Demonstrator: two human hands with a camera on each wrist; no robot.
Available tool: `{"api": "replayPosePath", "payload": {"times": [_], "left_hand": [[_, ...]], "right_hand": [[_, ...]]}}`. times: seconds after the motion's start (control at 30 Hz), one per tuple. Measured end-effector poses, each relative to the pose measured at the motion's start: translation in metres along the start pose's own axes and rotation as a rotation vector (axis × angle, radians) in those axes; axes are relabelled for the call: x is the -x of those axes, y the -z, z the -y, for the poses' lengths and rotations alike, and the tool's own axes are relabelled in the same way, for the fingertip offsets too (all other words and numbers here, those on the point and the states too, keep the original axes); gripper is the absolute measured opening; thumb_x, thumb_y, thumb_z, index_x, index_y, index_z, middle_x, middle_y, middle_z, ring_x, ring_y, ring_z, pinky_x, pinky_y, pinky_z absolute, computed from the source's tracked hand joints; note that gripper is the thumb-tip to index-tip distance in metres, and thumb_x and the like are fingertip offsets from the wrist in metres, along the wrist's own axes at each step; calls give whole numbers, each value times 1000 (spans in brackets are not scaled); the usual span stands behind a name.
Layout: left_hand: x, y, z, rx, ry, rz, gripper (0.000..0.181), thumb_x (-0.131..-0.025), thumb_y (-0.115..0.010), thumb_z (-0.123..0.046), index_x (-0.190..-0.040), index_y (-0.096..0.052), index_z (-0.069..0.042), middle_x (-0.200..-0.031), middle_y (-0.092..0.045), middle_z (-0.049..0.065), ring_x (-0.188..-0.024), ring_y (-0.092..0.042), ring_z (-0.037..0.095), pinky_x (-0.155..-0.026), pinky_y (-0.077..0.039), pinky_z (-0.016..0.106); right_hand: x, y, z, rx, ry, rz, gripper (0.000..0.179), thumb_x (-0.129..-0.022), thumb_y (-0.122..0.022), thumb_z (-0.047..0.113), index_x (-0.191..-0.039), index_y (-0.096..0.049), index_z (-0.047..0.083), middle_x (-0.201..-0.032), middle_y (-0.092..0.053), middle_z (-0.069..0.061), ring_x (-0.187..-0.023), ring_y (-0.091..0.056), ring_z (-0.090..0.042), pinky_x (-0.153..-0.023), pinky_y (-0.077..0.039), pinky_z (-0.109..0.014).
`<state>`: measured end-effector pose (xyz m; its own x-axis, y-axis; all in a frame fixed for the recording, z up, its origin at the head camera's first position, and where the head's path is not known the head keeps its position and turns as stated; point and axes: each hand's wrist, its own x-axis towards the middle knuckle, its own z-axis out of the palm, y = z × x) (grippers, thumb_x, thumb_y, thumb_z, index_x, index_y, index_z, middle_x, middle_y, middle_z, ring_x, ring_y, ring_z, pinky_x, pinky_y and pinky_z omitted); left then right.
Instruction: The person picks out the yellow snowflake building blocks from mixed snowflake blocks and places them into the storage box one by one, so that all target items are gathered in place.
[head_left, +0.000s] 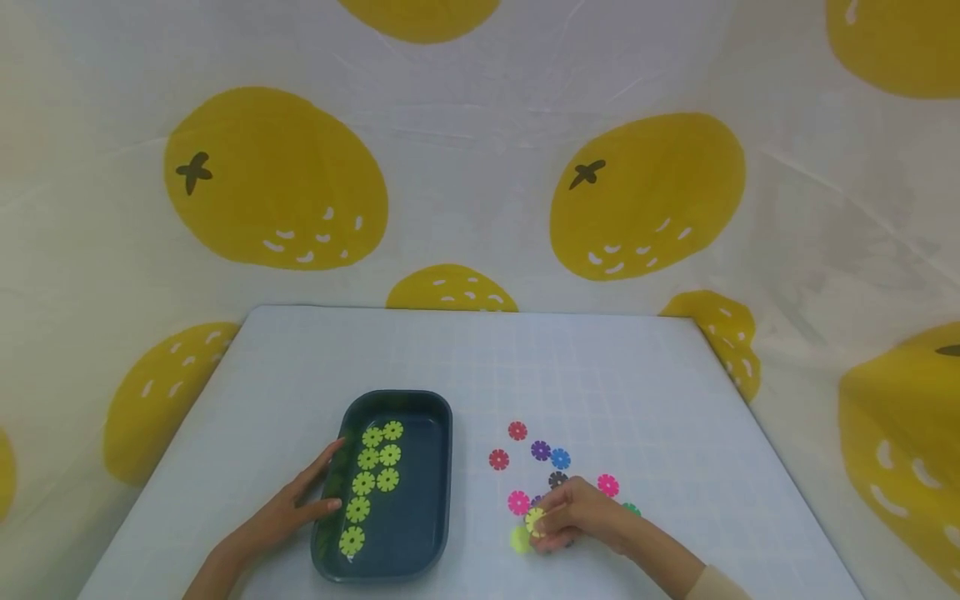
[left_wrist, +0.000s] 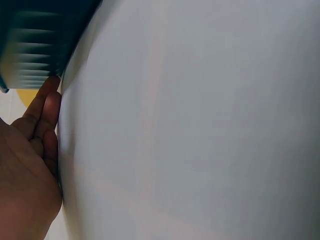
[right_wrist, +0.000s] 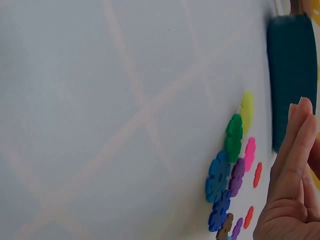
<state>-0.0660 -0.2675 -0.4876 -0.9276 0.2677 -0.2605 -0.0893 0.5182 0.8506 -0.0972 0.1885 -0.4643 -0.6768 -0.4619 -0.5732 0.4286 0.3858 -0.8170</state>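
A dark teal tray (head_left: 430,517) stands left of the middle of the table, with several yellow-green snowflake discs (head_left: 363,482) laid in two columns inside. My left hand (head_left: 281,510) rests against the tray's left side, thumb at the rim; in the left wrist view its fingers (left_wrist: 47,107) reach the ribbed outer wall. Right of the tray, my right hand (head_left: 573,515) pinches a yellow snowflake disc (head_left: 536,522) between thumb and fingers, low over the table. Another yellow-green disc (head_left: 521,539) lies just beside and partly behind that hand.
Several loose discs lie around my right hand: red (head_left: 498,459), purple (head_left: 541,450), blue (head_left: 560,458), black (head_left: 557,480), pink (head_left: 608,485) and green (right_wrist: 233,138). The white table (head_left: 600,367) backs onto a cloth (head_left: 465,183) printed with yellow fruit.
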Motion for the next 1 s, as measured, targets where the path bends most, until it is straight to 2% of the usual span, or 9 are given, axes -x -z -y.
{"api": "replayPosePath", "payload": {"times": [0.17,0.27,0.53,0.77,1.0], "left_hand": [[0,1,-1,3,11,-2,85,-94,-67,-31,-159,-13,-36,-168,-4,12,-149,0,47,-112,-6,75],[0,1,-2,-3,3,1,84,-95,-66,-30,-160,-13,-34,-167,-4,14,-149,0,49,-111,-6,76],[1,1,-3,5,18,4,84,-95,-66,-31,-160,-13,-34,-167,-4,14,-150,0,48,-111,-6,77],[1,1,0,-6,13,6,84,-95,-65,-32,-160,-11,-35,-167,-4,14,-150,0,48,-111,-7,76],[0,0,0,-9,6,-2,84,-95,-66,-32,-159,-12,-36,-167,-5,13,-150,-1,47,-112,-7,75]], "right_hand": [[-3,-4,5,-25,3,15,23,-84,-76,11,-104,-74,0,-92,-76,-12,-82,-76,-24,-72,-60,-24],[-4,-5,8,-43,4,27,23,-85,-76,10,-104,-74,-1,-93,-76,-14,-83,-76,-24,-73,-60,-24],[-8,-14,17,-8,2,18,19,-86,-77,15,-98,-75,2,-90,-76,-11,-82,-76,-23,-72,-59,-22],[-12,-22,24,-31,13,43,22,-86,-77,15,-102,-75,1,-92,-77,-14,-83,-76,-24,-71,-59,-22],[-15,-35,30,0,5,13,23,-84,-80,19,-101,-77,4,-92,-77,-10,-82,-76,-22,-71,-58,-20]]}}
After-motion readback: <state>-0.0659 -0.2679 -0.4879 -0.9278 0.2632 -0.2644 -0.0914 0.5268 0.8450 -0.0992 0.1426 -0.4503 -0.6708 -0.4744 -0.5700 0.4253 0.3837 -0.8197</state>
